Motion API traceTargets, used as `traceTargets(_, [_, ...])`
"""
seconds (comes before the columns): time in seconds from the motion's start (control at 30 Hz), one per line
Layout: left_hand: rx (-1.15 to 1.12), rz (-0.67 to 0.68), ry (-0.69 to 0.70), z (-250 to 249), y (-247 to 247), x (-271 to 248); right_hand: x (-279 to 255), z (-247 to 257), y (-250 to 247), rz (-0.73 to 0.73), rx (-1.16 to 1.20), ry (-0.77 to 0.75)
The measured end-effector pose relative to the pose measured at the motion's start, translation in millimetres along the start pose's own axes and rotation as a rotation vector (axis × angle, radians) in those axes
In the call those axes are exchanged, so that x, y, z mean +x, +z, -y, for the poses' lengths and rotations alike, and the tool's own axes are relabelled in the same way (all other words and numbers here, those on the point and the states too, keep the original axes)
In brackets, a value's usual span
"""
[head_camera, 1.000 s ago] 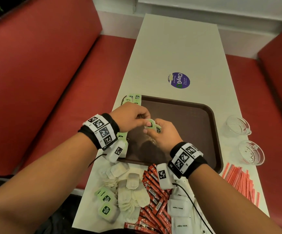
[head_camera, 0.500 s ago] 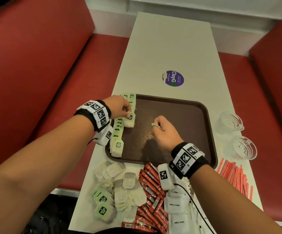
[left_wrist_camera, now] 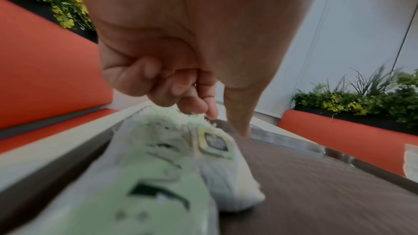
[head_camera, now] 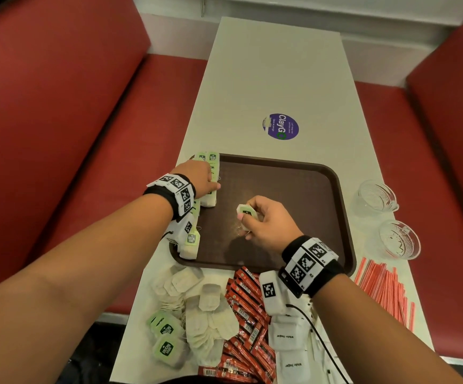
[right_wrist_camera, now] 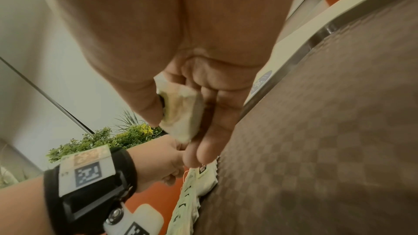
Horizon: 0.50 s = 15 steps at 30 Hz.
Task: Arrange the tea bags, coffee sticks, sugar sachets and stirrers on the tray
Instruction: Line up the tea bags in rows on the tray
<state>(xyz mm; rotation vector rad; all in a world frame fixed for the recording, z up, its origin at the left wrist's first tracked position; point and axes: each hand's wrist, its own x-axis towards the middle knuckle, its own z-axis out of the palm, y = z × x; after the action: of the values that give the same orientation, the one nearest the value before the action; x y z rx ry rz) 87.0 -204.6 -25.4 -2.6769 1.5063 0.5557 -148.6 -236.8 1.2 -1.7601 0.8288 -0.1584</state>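
Note:
A brown tray (head_camera: 280, 189) lies on the white table. A row of green-tagged tea bags (head_camera: 191, 243) runs along its left edge. My left hand (head_camera: 204, 182) is over the middle of that row, fingers curled, thumb and fingertips at the far end of a tea bag (left_wrist_camera: 224, 158) lying beside the row. My right hand (head_camera: 266, 223) hovers over the tray's middle and pinches another tea bag (head_camera: 246, 213) between thumb and fingers; the right wrist view shows that tea bag (right_wrist_camera: 181, 113) in the right hand (right_wrist_camera: 210, 128).
In front of the tray lie loose tea bags (head_camera: 211, 314), red coffee sticks (head_camera: 248, 309) and white sugar sachets (head_camera: 288, 336). Red stirrers (head_camera: 385, 292) and two glass cups (head_camera: 377, 196) (head_camera: 399, 239) sit at the right. Red benches flank the table.
The hands parted from the tray's middle. My left hand carried a tea bag to the row at the left edge. My right hand stayed mid-tray and turned its tea bag tag-up.

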Motion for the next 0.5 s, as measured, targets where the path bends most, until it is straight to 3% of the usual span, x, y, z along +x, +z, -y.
traceTargets(0.33, [0.014, 0.029, 0.001, -5, 1, -5, 0, -3, 2, 0.018, 0.063, 0.061])
traceTargets(0.5, [-0.426, -0.108, 0.217, -14, -17, -46, 1, -2, 3, 0.013, 0.086, 0.047])
